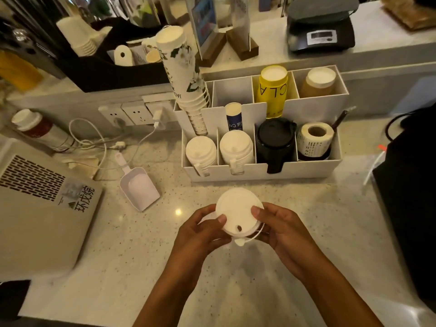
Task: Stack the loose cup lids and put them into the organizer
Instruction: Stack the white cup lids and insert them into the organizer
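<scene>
Two hands hold white lids above the counter (122,251), low in the middle of the frame.

At the far left sits a beige box (40,208) with slots on top. Right of it a white scoop (139,188) lies on the counter, with a white cord (94,142) behind it. Next, the left hand (200,234) has its grip closed on the left edge of the lids (237,212), thumb on top. The right hand (280,228) grips the right edge the same way. The top lid shows a small hole, and a plug tab hangs under the stack. Just above the lids in the frame stands the white organizer (306,167). Its front slots hold, from left to right, two white lid stacks, black lids (274,138) and a label roll (315,138). A black thing fills the right edge.
</scene>
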`<state>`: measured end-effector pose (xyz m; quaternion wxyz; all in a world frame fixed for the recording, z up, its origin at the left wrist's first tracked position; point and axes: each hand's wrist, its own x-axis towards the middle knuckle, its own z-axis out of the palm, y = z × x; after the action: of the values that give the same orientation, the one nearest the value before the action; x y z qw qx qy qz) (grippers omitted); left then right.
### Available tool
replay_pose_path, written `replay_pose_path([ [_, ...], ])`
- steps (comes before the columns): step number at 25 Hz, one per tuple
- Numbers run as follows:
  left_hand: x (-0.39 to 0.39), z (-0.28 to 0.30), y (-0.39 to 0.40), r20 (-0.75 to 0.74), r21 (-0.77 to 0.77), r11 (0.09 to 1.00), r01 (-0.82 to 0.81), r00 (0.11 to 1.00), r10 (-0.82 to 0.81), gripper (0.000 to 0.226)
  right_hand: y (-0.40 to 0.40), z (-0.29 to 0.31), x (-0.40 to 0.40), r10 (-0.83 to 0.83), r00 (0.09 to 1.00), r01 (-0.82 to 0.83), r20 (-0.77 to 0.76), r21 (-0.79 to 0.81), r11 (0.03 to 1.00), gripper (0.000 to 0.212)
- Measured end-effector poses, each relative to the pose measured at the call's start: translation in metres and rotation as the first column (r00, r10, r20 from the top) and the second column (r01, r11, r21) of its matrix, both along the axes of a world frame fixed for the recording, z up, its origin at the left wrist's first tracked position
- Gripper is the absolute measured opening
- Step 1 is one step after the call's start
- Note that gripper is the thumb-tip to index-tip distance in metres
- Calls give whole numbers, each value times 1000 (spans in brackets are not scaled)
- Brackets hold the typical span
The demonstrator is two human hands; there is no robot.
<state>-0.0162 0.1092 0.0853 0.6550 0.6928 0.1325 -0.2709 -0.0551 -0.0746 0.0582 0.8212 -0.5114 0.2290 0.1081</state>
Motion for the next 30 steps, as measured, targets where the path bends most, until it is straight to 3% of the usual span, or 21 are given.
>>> replay_pose_path([
  [3, 10, -1, -11, 56, 85, 996, -9, 998, 5, 34, -2, 2, 6, 7, 1000, -9, -10, -209, 978, 59],
  [7, 34, -2, -22, 119, 170, 981, -89, 991, 69, 26, -10, 7, 20, -7, 1000, 5, -3, -590, 808, 48],
  [10, 60, 0, -34, 174, 167, 978, -126, 980, 97, 31, -19, 11, 39, 98, 995, -51, 27, -700, 712, 46],
  [14, 105, 2, -48, 217, 185, 967, -177, 967, 136, 37, -27, 8, 69, 139, 989, -65, 41, -732, 678, 55],
  [19, 152, -1, -67, 266, 243, 943, -229, 950, 162, 35, -21, -1, 104, 182, 982, -105, 46, -669, 735, 77],
  [24, 175, -14, -79, 384, 423, 887, -187, 923, 11, 32, -6, -11, 127, 164, 986, -117, 10, -657, 745, 94],
  [30, 185, -27, -86, 406, 548, 824, -141, 907, -114, 29, 4, -22, 137, 92, 996, -67, 1, -672, 737, 94],
])
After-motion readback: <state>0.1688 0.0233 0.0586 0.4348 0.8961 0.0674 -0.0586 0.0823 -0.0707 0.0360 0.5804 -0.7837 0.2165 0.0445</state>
